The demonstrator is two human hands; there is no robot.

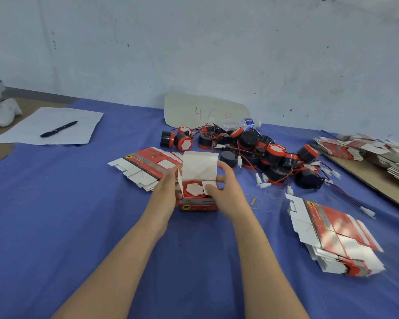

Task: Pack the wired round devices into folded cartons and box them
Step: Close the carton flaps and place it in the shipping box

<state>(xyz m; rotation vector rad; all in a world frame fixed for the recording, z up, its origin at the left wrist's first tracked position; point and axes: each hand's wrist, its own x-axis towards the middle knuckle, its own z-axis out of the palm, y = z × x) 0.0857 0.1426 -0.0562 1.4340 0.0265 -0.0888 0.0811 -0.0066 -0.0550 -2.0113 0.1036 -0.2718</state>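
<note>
On the cloth [78, 215], an open carton [198, 204] with a device [194, 189] seated inside is gripped at its sides by the left hand [168, 187] and right hand [226, 192], the right thumb pressed on a flap [207, 183].

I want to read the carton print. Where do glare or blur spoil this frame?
Head view: white glare washes the flat carton stack at right; carton piles at the far right edge are smeared; the open carton at centre is fairly sharp.
</note>
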